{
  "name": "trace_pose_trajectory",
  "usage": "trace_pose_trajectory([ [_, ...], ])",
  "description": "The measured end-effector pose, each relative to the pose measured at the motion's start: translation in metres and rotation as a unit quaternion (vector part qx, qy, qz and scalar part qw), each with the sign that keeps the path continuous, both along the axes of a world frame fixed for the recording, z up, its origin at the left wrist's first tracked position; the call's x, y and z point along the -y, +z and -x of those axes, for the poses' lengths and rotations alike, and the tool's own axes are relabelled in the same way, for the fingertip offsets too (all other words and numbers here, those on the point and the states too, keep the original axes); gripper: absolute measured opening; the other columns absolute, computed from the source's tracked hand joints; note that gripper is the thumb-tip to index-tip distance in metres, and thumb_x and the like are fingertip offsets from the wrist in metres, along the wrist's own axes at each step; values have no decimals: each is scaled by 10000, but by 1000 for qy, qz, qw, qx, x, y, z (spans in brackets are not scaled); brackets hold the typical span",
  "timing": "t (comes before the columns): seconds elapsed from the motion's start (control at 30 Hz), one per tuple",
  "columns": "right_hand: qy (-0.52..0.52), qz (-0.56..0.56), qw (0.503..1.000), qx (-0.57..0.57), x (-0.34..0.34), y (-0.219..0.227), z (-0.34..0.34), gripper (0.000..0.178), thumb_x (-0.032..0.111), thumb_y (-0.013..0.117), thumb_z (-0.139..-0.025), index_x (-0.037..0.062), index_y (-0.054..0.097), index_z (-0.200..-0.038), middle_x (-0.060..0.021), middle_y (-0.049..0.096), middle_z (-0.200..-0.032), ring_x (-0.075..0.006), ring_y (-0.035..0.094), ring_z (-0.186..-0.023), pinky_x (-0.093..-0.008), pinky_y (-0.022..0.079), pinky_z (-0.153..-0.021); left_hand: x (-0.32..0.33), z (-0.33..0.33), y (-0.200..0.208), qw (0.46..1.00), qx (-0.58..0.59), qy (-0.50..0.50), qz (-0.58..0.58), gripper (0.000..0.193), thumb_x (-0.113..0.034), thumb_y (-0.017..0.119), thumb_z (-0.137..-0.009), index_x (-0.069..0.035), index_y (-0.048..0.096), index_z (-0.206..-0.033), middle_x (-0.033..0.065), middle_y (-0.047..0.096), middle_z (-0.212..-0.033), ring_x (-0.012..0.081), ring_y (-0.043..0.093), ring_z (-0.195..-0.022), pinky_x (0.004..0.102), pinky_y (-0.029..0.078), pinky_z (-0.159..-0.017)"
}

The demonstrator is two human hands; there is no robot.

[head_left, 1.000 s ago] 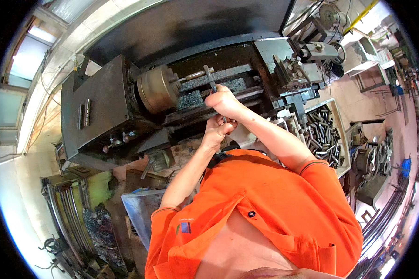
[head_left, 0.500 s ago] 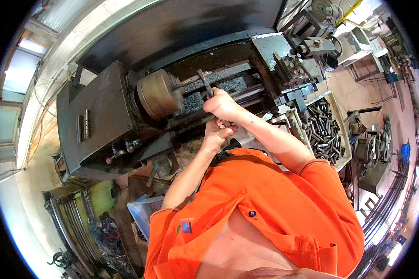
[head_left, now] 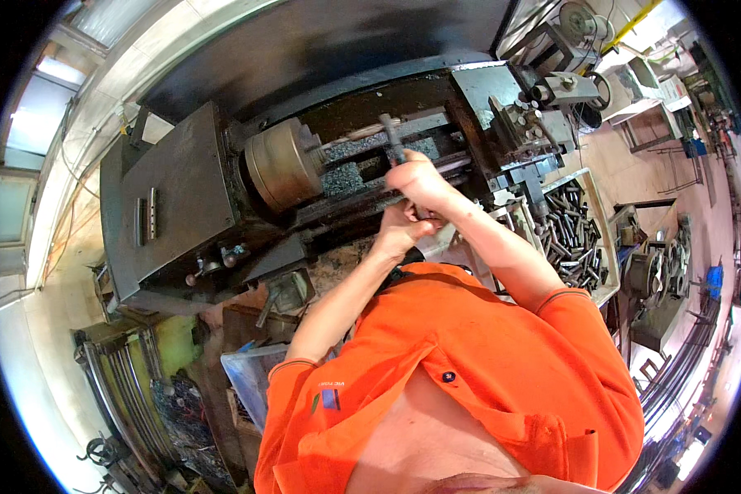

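Observation:
My right hand [head_left: 420,177] is closed round a dark, narrow bar-shaped tool [head_left: 392,138], whose upper end sticks out past the fist. Just below it, my left hand [head_left: 403,227] is closed at the tool's lower end, which the fingers mostly hide. Beyond my hands is a lathe with a round brownish chuck [head_left: 281,165]. From the chuck a thin metal rod [head_left: 362,132] points right, and the tool's upper end overlaps it in view. Whether they touch I cannot tell. The tool is smeared by motion.
Metal chips [head_left: 343,179] lie in the lathe bed under the rod. Right of my hands stand the carriage and tool post [head_left: 523,128]. A tray [head_left: 608,247] full of short metal pieces is by my right arm. The grey headstock [head_left: 169,206] fills the left.
Both hands and the tool have shifted right, farther from the chuck. The tool's upper end now sits farther along the rod. Both hands stay closed.

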State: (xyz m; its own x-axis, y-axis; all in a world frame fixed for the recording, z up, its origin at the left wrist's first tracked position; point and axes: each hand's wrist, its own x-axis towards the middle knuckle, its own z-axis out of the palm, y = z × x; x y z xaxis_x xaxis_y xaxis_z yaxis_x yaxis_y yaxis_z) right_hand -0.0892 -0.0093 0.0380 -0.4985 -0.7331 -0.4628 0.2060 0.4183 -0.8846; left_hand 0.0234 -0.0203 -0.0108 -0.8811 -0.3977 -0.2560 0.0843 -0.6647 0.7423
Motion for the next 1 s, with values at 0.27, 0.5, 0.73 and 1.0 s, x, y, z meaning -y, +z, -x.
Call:
trace_pose_trajectory([
  [0.27,122,88,928,-342,15,-25,-13,198,124,595,-641,-44,512,-705,-145,547,-626,-249,592,-636,-332,472,-579,9,-17,-3,999,-13,21,37,275,-38,712,-595,-42,469,-724,13,492,-680,116,525,-637,277,503,-664],
  [0.5,132,116,927,-333,1,-43,6,61,88,532,-632,33,516,-609,-94,519,-571,-266,519,-599,-349,425,-566,0,-6,-5,999,-13,-2,46,259,-85,729,-622,-10,512,-742,15,521,-724,105,535,-672,235,470,-598],
  [0.73,98,94,978,-158,16,-4,-18,196,138,572,-655,-32,524,-742,-79,507,-635,-157,480,-601,-314,406,-542,16,-24,-16,992,22,11,122,294,-156,736,-611,-6,521,-744,21,536,-722,112,538,-645,237,467,-600],
  [1.0,48,43,992,-109,6,-16,-4,198,166,565,-655,-7,525,-741,-50,505,-635,-147,469,-618,-318,398,-553,1,-8,-13,989,15,18,146,477,-342,781,-597,21,553,-807,22,543,-664,131,562,-625,290,506,-642],
])
